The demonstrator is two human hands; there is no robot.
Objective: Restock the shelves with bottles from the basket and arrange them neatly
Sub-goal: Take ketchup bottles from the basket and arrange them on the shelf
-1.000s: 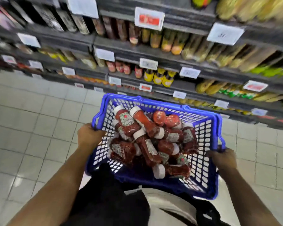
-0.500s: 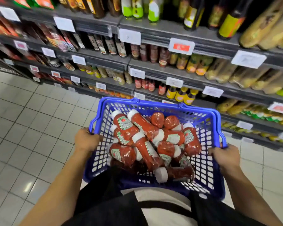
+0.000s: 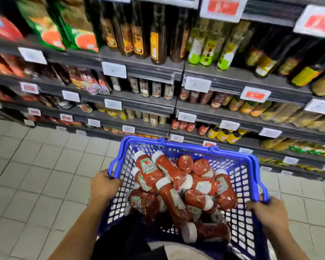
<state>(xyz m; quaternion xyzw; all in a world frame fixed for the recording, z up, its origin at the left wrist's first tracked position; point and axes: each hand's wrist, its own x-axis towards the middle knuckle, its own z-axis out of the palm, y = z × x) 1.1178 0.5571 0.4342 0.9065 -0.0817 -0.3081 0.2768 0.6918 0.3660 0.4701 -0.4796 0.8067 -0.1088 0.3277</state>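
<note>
- While the dark grey store shelves (image 3: pixel 150 70) are looming nearer than before, we are still carrying the blue perforated plastic basket (image 3: pixel 240 171).
- Our left hand (image 3: pixel 104 184) and right hand (image 3: pixel 268 212) are clutching its rim.
- Red plastic ketchup bottles (image 3: pixel 174 194) are lying heaped inside.

Single head view, tilted forward-down: basket (image 3: pixel 238 177) close below, shelves (image 3: pixel 158 72) near ahead.

A blue basket (image 3: pixel 244 177) full of red ketchup bottles (image 3: pixel 174 196) lying jumbled is held near the shelves (image 3: pixel 150 72). The left hand (image 3: pixel 104 182) grips its left rim, the right hand (image 3: pixel 268 212) its right rim. Pale floor tiles (image 3: pixel 36 175) lie left.
</note>
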